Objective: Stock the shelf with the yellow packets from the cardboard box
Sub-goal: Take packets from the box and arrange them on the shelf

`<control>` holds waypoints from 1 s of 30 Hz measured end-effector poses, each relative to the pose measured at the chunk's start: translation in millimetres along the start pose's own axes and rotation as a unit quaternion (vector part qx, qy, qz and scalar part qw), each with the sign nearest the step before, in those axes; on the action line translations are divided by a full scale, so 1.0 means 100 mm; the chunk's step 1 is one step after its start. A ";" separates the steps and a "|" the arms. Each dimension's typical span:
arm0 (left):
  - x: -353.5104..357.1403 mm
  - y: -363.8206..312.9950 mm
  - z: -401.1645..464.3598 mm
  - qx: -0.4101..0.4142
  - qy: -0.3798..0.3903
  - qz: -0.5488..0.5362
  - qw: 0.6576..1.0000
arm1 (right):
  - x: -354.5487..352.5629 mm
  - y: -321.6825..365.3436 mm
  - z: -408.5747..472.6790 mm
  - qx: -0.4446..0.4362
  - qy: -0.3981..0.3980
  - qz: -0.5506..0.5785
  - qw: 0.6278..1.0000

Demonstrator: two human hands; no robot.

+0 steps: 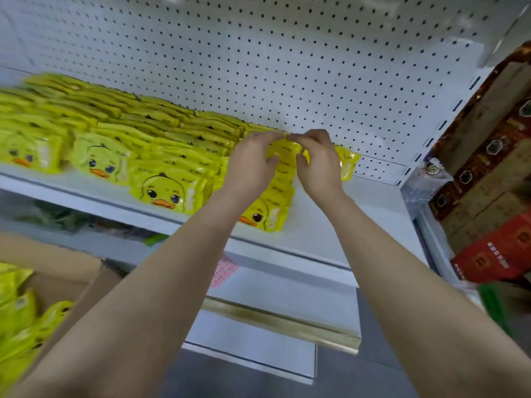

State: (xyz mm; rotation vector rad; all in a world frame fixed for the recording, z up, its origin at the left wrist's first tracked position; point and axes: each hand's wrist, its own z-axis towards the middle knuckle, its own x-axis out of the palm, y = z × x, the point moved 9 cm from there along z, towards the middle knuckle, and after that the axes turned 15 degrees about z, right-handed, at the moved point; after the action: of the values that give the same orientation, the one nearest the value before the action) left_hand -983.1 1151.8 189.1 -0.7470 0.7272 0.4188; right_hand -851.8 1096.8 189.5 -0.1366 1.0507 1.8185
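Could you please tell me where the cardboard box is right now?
The box sits at the lower left of the head view, below the shelf and beside the left forearm, with yellow packets inside.

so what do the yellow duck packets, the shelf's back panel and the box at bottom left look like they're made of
Yellow packets: likely glossy plastic film; they shine and crinkle at sealed edges.
Back panel: looks like white-painted sheet metal, punched with regular holes, though the coating could hide another material.
Cardboard box: matte brown cardboard with a folded flap.
Both the left hand and right hand pinch packets.
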 end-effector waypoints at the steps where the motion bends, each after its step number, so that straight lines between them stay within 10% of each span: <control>1: -0.11 0.16 -0.10 -0.002 -0.002 0.002 1.000 | 0.13 0.13 -0.06 -0.001 0.005 0.004 1.000; 16: -1.57 2.85 -1.89 -0.121 0.053 0.084 0.988 | 2.66 2.07 -1.49 0.053 0.090 0.147 0.984; 30: -1.75 4.53 -2.82 -0.245 0.105 0.096 0.959 | 4.27 2.41 -2.31 0.120 0.227 0.152 0.954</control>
State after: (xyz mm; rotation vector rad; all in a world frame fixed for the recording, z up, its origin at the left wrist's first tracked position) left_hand -1490.4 1231.9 -37.7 -1.2042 0.9127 0.7195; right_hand -1337.1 1198.4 -29.7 -0.2674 1.6859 1.9617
